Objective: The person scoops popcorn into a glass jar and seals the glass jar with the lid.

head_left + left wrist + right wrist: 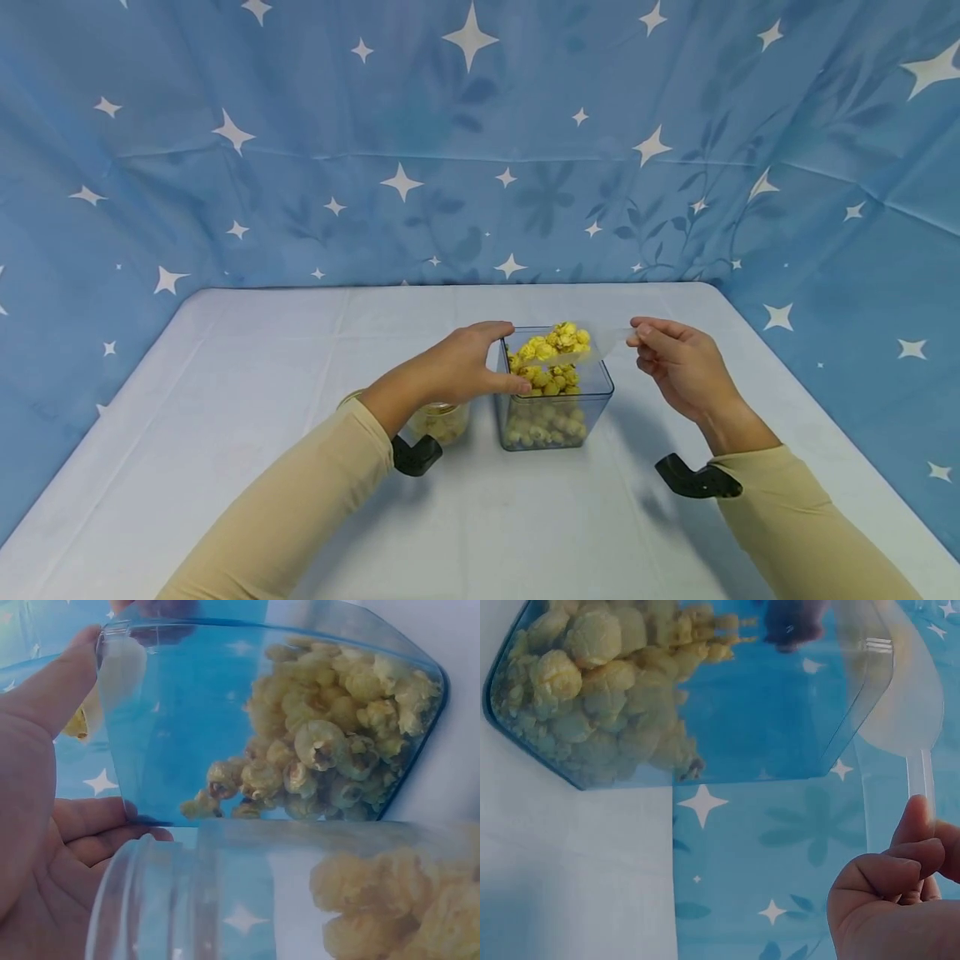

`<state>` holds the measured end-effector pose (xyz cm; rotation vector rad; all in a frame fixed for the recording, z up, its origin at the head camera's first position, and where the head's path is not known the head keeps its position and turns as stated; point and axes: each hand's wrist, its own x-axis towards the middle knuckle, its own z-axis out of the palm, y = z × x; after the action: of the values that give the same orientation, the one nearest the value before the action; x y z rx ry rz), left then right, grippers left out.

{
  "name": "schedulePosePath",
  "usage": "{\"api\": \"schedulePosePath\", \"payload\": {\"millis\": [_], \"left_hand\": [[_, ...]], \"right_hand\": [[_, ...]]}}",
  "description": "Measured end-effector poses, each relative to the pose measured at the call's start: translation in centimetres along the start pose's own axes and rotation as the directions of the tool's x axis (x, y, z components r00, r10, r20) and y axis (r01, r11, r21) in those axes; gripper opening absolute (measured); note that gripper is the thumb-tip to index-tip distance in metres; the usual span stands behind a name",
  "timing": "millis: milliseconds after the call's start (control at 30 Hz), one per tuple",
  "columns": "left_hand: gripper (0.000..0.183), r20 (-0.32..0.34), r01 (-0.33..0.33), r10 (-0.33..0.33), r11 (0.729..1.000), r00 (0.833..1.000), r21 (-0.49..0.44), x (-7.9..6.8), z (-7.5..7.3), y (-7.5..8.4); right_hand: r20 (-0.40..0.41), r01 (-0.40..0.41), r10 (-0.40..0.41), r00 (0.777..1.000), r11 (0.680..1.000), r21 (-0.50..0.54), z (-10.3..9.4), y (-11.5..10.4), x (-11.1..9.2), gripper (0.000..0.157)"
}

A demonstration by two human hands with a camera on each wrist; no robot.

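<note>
In the head view a clear bluish plastic bin (542, 421) stands upright mid-table, part-filled with yellow popcorn (553, 379). My left hand (468, 362) spans the bin's left side and grips its rim, thumb at the near corner and fingers at the far one. To the right of the bin, my right hand (678, 367) pinches the thin handle of a translucent white scoop (911, 712). The scoop's bowl is over the bin's mouth, loaded with popcorn. Below my left wrist is a clear jar (442, 423) of popcorn; its threaded neck (161, 900) shows no lid.
A white cloth covers the table (465, 525). A blue curtain (300, 108) with white stars hangs behind and along the sides. A bit of gold-coloured rim (349, 397) shows behind the left sleeve. Black wrist mounts (697, 479) sit below both hands.
</note>
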<state>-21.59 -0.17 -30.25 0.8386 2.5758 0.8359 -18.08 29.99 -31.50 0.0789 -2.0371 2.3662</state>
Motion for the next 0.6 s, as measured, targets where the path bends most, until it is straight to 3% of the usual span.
{"api": "schedulePosePath", "payload": {"millis": [233,467,600], "left_hand": [[0.094,-0.040,-0.013,0.012,1.000,0.999,-0.011,-0.6,-0.5,-0.8],[0.097,-0.109,-0.045,0.040,0.998,0.993,-0.043,-2.6,-1.3,-1.9],[0.097,-0.144,-0.028,0.019,0.998,0.989,-0.060,-4.0,-1.7,-2.6]], "right_hand": [[0.027,0.045,-0.047,0.999,0.997,0.064,0.8,-0.5,-0.2,0.016],[0.055,0.085,-0.090,0.994,0.993,0.080,2.1,-1.1,-0.3,0.018],[0.078,0.095,-0.101,0.992,0.993,0.074,3.1,-1.5,-0.2,0.019]]}}
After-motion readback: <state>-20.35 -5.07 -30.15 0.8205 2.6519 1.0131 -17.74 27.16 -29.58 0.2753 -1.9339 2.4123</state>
